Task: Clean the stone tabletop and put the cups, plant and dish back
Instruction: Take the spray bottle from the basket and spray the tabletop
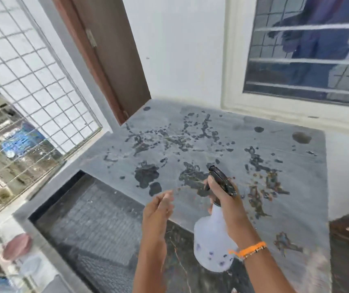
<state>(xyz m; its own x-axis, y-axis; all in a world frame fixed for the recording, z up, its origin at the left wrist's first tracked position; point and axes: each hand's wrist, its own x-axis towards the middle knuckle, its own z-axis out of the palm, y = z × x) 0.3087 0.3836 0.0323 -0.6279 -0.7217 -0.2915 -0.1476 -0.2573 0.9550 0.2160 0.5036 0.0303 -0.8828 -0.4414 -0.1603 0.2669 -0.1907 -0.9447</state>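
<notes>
Two hands are up over one gray stone tabletop [222,132]. One white spray bottle [212,244] with a black top is in the right hand [229,205]. That hand is curled tight around the bottle's neck, with a finger at the front of the black top. One orange band [252,249] sits on the right wrist.

The left hand [158,210] holds nothing. Its fingers are loose and a little bent, and it hangs in the air just beside the bottle.

Many dark wet spots and puddles lie all over the tabletop, from the far side to right under the hands. The far edge meets a white wall with one window [309,47]. The left far corner is near one brown door [108,51]. At the near left, the stone is cut away around one dark square pit [89,225]. The right edge drops off, and some brown wood shows past it. The wet stone is below and ahead of both hands.
</notes>
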